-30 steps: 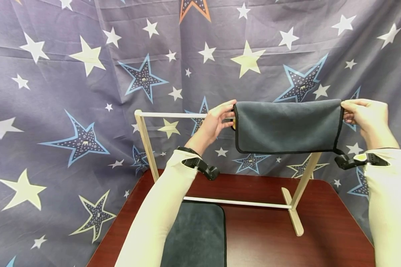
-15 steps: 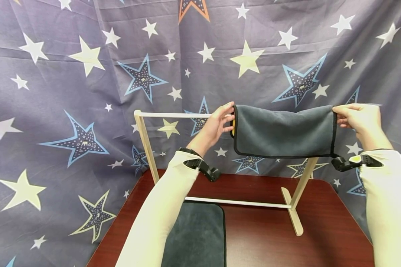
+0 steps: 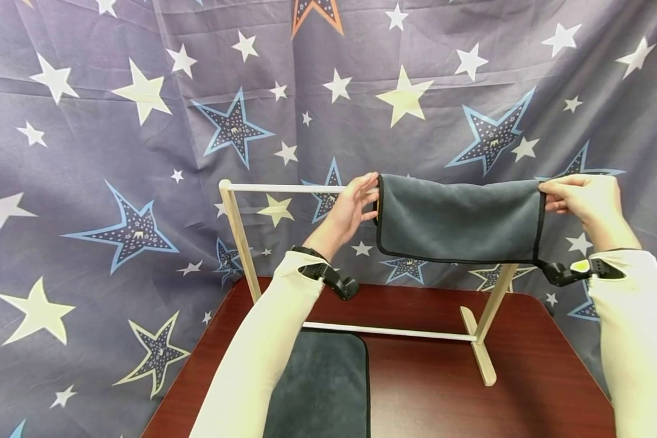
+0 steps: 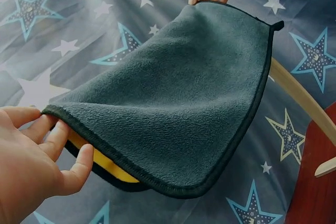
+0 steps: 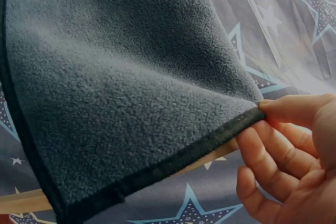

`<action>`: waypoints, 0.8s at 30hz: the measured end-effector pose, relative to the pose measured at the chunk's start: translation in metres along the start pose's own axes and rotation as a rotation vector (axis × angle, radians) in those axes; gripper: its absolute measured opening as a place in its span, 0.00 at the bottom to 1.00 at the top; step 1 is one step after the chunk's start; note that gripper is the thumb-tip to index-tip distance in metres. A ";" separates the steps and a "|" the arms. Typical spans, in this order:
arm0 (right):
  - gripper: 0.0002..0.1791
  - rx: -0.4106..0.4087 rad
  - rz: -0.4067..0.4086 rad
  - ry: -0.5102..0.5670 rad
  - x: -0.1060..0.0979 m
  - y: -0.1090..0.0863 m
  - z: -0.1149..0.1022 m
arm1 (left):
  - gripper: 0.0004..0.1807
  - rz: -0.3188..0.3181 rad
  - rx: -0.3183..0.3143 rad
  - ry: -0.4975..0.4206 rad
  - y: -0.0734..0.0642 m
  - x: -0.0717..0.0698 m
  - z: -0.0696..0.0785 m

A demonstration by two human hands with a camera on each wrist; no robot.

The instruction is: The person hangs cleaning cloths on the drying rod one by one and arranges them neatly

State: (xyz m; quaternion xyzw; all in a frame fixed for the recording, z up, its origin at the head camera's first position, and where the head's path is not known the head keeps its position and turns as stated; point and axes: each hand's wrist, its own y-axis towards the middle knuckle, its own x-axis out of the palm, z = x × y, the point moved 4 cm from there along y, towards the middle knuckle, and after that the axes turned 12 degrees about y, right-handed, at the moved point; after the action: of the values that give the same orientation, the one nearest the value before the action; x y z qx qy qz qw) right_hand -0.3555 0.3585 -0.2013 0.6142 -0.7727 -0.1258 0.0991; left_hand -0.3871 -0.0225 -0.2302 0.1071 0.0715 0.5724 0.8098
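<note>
I see the grey cloth stretched over the right half of the wooden rack, pinched at each end by my left hand and right hand, so that side of the top rail is blocked. The left half of the rail is bare, with open air above it and through the frame beneath it. The lower crossbar spans the frame just above the counter, barring a low pass. A second folded cloth covers the near left counter, under my left sleeve; the near right counter is bare up to the rack's foot. The star curtain hangs behind the rack and closes off the back.
</note>
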 end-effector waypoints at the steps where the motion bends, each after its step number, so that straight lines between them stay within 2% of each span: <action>1: 0.13 -0.006 0.003 -0.008 0.000 0.000 0.000 | 0.34 0.000 -0.002 0.002 0.000 -0.001 -0.001; 7: 0.23 -0.029 -0.002 -0.046 0.001 -0.003 0.003 | 0.33 -0.007 0.001 0.022 -0.004 -0.006 -0.004; 9: 0.24 -0.033 0.000 -0.045 0.001 -0.005 0.005 | 0.33 -0.004 0.004 0.025 -0.005 -0.008 -0.005; 18: 0.13 -0.039 0.066 -0.059 0.003 -0.007 0.013 | 0.33 -0.013 0.006 0.043 -0.005 -0.011 -0.004; 24: 0.16 -0.046 0.140 -0.053 0.002 -0.012 0.015 | 0.33 -0.033 0.000 0.066 -0.007 -0.014 -0.003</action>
State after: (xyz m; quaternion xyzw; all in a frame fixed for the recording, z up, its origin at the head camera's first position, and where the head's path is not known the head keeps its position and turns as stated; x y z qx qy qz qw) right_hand -0.3498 0.3556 -0.2192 0.5528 -0.8130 -0.1525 0.1012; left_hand -0.3863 -0.0378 -0.2347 0.0870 0.1003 0.5622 0.8163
